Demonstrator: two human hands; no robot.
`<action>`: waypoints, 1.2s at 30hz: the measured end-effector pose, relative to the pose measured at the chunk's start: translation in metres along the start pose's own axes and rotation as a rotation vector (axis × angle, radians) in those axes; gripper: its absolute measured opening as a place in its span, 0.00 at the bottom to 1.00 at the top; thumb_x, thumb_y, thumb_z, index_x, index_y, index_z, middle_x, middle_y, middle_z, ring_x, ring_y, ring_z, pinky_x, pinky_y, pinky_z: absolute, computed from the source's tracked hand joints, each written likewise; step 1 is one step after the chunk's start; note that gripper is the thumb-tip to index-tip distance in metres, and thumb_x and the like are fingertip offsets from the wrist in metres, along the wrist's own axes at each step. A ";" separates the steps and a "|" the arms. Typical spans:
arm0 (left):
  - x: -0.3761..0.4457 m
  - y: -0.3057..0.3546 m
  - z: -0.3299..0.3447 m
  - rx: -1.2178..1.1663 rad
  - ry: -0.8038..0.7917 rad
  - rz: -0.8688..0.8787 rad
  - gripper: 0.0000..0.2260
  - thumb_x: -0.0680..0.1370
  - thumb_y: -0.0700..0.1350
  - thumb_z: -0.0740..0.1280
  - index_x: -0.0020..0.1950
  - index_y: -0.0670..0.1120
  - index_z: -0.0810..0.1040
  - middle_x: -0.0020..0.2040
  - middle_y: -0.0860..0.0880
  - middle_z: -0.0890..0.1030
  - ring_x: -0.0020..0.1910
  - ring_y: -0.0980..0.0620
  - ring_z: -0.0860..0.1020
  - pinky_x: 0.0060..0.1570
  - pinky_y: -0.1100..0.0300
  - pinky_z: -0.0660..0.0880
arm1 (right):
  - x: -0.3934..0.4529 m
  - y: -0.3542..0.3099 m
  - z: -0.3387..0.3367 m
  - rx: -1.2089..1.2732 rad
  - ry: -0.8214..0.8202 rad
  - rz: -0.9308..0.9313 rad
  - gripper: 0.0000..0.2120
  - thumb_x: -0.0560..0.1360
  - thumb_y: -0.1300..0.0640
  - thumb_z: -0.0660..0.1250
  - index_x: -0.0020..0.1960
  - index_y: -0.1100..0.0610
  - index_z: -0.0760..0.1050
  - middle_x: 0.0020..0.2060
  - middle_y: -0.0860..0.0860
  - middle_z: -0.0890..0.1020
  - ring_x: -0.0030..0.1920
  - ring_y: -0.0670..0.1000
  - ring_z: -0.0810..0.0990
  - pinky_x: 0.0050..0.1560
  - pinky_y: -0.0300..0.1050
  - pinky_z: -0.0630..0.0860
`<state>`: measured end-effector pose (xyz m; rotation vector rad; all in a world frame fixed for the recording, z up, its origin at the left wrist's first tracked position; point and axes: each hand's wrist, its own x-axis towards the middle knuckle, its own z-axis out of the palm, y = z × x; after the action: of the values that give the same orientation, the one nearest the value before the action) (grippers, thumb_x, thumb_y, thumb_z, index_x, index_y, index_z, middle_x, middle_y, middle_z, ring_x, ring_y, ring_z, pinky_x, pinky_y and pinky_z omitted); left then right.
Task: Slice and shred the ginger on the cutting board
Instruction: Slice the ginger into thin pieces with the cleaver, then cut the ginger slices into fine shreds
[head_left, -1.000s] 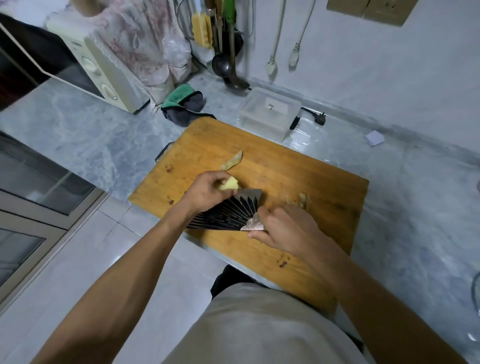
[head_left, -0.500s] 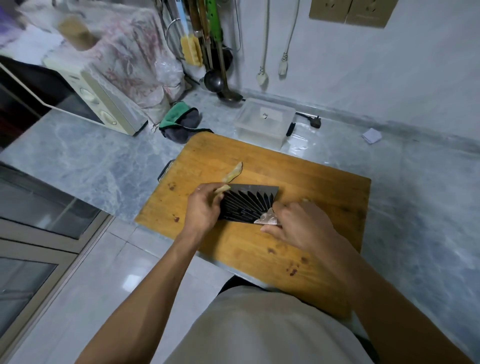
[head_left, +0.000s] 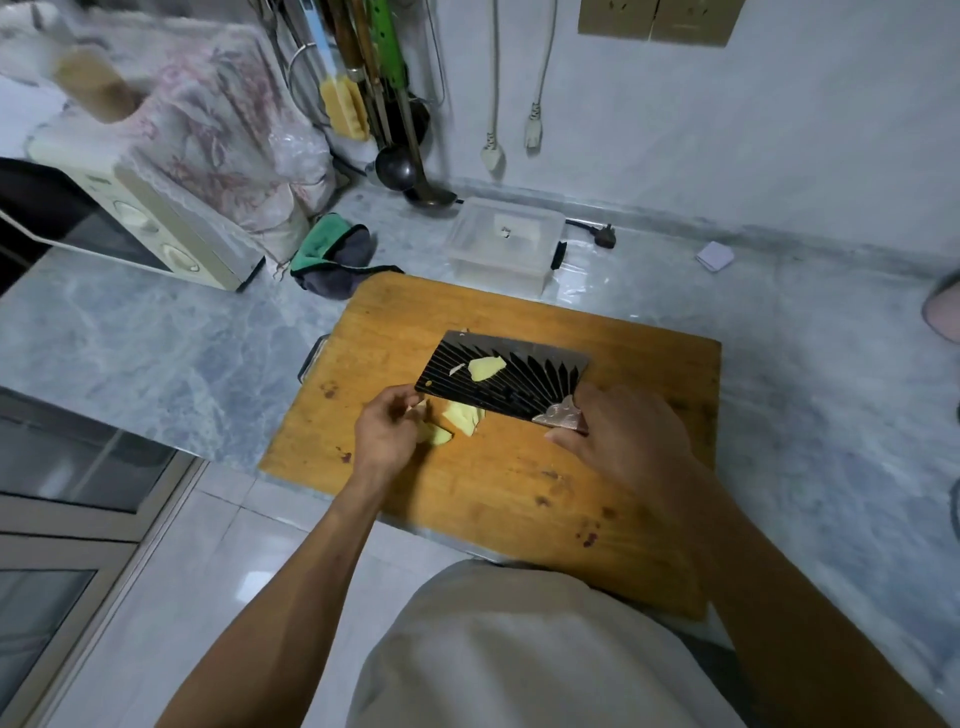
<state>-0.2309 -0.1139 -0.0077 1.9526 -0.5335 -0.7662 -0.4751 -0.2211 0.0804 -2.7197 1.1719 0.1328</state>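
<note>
Gripping the cleaver (head_left: 503, 375) by its handle, the right hand (head_left: 628, 441) has its fingers curled so tightly around it that the handle itself is almost wholly hidden; only a patterned metal collar shows at the blade's near right corner. The dark, ribbed blade is tilted with its flat side up, and a thin ginger slice (head_left: 486, 367) clings to it along with a smaller pale sliver just to its left. Another piece of ginger peeks out behind the blade's far left corner, mostly covered.

The left hand (head_left: 387, 434) rests on the cutting board (head_left: 498, 467) with its fingers bent around the ginger (head_left: 460, 418), whose pale yellow pieces lie just below the blade's near edge; how firmly the fingers hold them is hard to tell, since the knuckles cover the contact. The board's near edge is cut off by the person's shirt.

On the far side of the counter (head_left: 156, 338), a clear plastic box (head_left: 504, 244) sits just beyond the board, something small and unreadable inside it. A green and grey cloth (head_left: 332, 254) lies to its left, near a cream microwave (head_left: 140, 218) draped with a floral cover. Hanging utensils, including a ladle (head_left: 410, 171), are cut off at the top. A pinkish object at the far right edge is only partly in view. No writing is legible anywhere.
</note>
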 end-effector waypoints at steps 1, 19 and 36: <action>-0.002 0.002 0.000 0.026 0.012 0.030 0.10 0.79 0.35 0.67 0.58 0.45 0.80 0.52 0.52 0.82 0.54 0.54 0.80 0.63 0.55 0.75 | 0.000 -0.001 -0.001 -0.003 -0.001 0.005 0.24 0.80 0.35 0.61 0.62 0.54 0.73 0.53 0.49 0.82 0.51 0.51 0.81 0.44 0.43 0.68; 0.012 0.001 -0.013 0.538 -0.168 0.492 0.17 0.75 0.40 0.71 0.65 0.45 0.79 0.55 0.45 0.79 0.52 0.48 0.77 0.53 0.57 0.74 | 0.013 -0.020 -0.003 0.014 0.092 0.095 0.20 0.79 0.39 0.66 0.61 0.52 0.75 0.55 0.49 0.83 0.54 0.51 0.82 0.47 0.43 0.68; 0.021 0.027 0.021 0.776 -0.356 0.454 0.06 0.75 0.44 0.72 0.51 0.50 0.84 0.56 0.49 0.81 0.52 0.47 0.80 0.54 0.54 0.77 | 0.003 0.003 0.020 0.758 0.031 0.425 0.23 0.74 0.39 0.71 0.39 0.60 0.78 0.35 0.56 0.83 0.34 0.54 0.80 0.37 0.45 0.72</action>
<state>-0.2322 -0.1531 0.0020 2.2402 -1.6199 -0.6584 -0.4756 -0.2208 0.0602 -1.8105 1.4233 -0.2520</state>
